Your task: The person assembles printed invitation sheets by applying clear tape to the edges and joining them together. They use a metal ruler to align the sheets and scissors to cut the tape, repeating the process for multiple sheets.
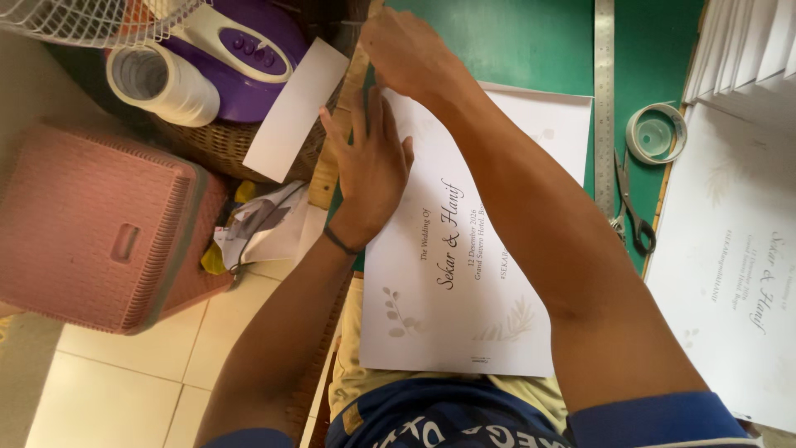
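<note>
A white printed card sheet (481, 249) with script lettering and leaf motifs lies on a green cutting mat (531, 41). My left hand (369, 162) lies flat, fingers spread, pressing the sheet's left edge beside a wooden ruler (336, 141) that runs along that edge. My right hand (406, 54) is curled at the far end of the ruler, at the sheet's top corner; what it grips is hidden. A cut white paper strip (294, 112) lies to the left, over a woven basket.
A metal ruler (604, 91), a tape roll (657, 133) and scissors (634, 207) lie on the mat's right. More printed sheets (738, 249) stack at far right. At left stand a pink plastic stool (99, 224), a white tape roll (162, 83) and a purple appliance (249, 41).
</note>
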